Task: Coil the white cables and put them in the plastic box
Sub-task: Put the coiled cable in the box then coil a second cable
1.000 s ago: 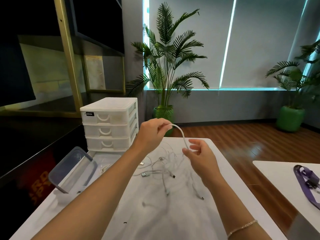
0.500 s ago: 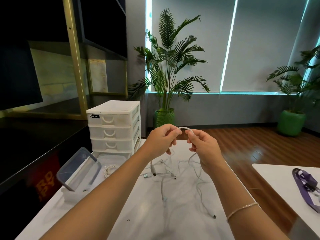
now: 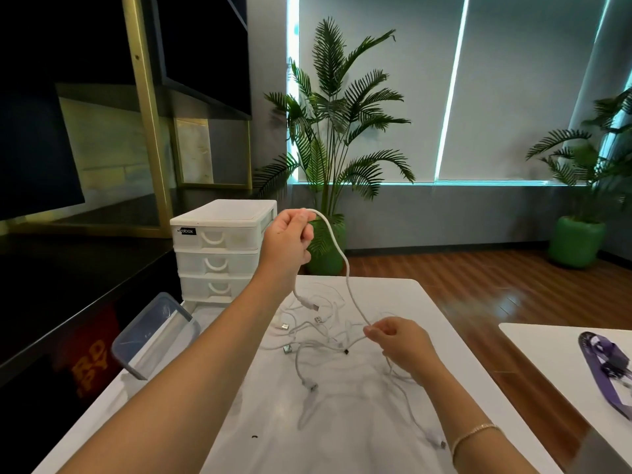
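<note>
Your left hand (image 3: 286, 239) pinches the white cable (image 3: 345, 268) up high while your right hand (image 3: 402, 343) pinches it low above the table (image 3: 342, 422), so it runs steeply down toward your right, its plug dangling below the left hand. Half a second ago both hands met around a small loop. The plastic box (image 3: 155, 333) sits at the table's left; I cannot tell what it holds.

Drawer unit (image 3: 219, 248) behind plastic box (image 3: 154, 333)

A black label (image 3: 186, 231) on the white drawer unit (image 3: 222, 248) seems to read "abox".
</note>
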